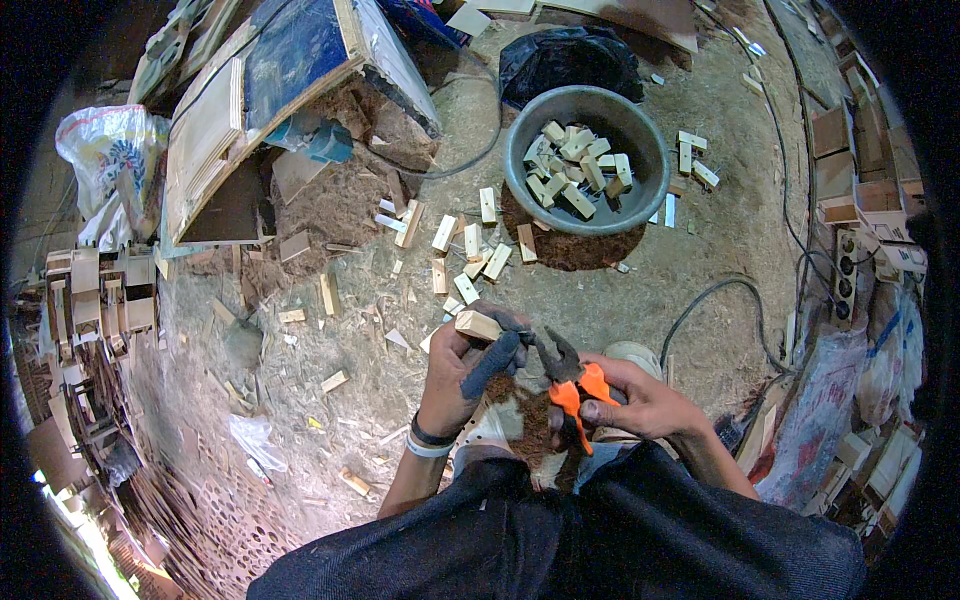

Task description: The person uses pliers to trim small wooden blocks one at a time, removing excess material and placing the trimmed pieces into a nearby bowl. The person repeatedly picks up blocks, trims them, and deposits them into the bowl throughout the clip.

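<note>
My left hand (462, 368) grips a small pale wooden block (477, 324), with grey finger covers on two fingers. My right hand (632, 397) holds orange-handled pliers (570, 383); their dark jaws point up and left toward the block. Both hands work just above my dark-trousered knees. A grey metal basin (520, 180) holding several cut wooden blocks stands on the ground ahead. More loose wooden blocks (470, 245) lie scattered between the basin and my hands.
Sawdust and wood scraps cover the dirt ground. A blue-topped wooden panel (290, 60) leans at the upper left. A black plastic bag (570, 55) lies behind the basin. Black cables (720, 295) run on the right. Stacked wooden pieces (90, 300) stand at left.
</note>
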Available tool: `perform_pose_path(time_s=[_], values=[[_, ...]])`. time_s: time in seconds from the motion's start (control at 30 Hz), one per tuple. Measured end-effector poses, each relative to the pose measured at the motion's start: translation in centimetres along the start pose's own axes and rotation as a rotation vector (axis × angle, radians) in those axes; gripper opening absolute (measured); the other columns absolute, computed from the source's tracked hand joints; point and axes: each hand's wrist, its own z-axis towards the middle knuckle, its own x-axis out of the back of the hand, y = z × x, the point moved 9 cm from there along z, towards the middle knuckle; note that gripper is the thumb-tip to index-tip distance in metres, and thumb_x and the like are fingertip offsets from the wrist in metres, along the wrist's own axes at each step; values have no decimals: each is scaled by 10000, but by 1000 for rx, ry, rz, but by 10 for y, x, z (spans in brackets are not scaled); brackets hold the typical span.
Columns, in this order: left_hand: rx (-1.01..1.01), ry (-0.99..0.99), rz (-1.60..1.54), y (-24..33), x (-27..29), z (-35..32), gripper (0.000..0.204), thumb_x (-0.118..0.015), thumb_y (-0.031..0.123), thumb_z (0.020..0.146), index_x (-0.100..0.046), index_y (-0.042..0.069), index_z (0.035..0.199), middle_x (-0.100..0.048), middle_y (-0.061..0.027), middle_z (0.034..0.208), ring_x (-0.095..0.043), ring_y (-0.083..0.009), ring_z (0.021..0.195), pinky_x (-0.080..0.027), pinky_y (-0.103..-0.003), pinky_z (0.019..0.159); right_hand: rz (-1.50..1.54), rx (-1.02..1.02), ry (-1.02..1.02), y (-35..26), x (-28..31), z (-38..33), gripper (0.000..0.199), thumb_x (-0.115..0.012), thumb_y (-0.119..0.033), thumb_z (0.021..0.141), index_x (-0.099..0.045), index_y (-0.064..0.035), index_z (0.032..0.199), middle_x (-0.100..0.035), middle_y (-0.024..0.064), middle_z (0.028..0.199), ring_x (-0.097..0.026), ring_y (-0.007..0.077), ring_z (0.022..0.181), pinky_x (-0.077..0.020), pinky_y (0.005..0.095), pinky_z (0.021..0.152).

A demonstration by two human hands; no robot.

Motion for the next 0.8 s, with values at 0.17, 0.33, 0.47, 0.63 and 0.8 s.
perform_pose_path(time_s=[0.17, 0.33, 0.47, 0.63, 0.8], values=[[-21, -99, -200, 1, -19, -1, 276, -712, 236, 958, -634, 7, 1091, -700, -120, 1092, -686, -201, 1002, -547, -352, 912, 5, 117, -66, -20, -9, 3, 507, -657, -273, 1001, -490, -12, 1403, -625, 40, 1196, -542, 138, 1125, -444, 332, 1005], [-12, -143, -278, 0, -27, -5, 299, -721, 255, 950, -631, 1, 1079, -696, -135, 1091, -686, -235, 1048, -548, -376, 937, 241, -42, -194, -12, -19, -1, 466, -641, -284, 1009, -520, 6, 1353, -643, 52, 1165, -560, 154, 1113, -457, 358, 1000], [-29, -153, -254, -4, -25, -5, 289, -727, 246, 944, -631, 8, 1077, -695, -119, 1078, -685, -236, 1050, -546, -377, 935, 279, -1, -183, -12, -21, -1, 465, -644, -291, 1007, -523, 9, 1343, -647, 60, 1171, -585, 168, 1093, -468, 353, 987], [-42, 57, -128, -5, -12, -3, 224, -698, 155, 953, -635, 3, 1105, -701, -129, 1074, -684, -198, 1016, -537, -335, 895, -69, 145, 202, -26, -3, 1, 434, -677, -204, 967, -543, 2, 1324, -661, 79, 1156, -618, 185, 1048, -480, 333, 964], [-285, 227, 490, 28, -23, -18, 277, -669, 16, 920, -629, -24, 1191, -723, -155, 1051, -712, -210, 969, -546, -329, 851, -418, 268, 496, -53, 19, -3, 524, -650, 43, 812, -547, -12, 1322, -681, 169, 1154, -678, 236, 1088, -496, 339, 947]])
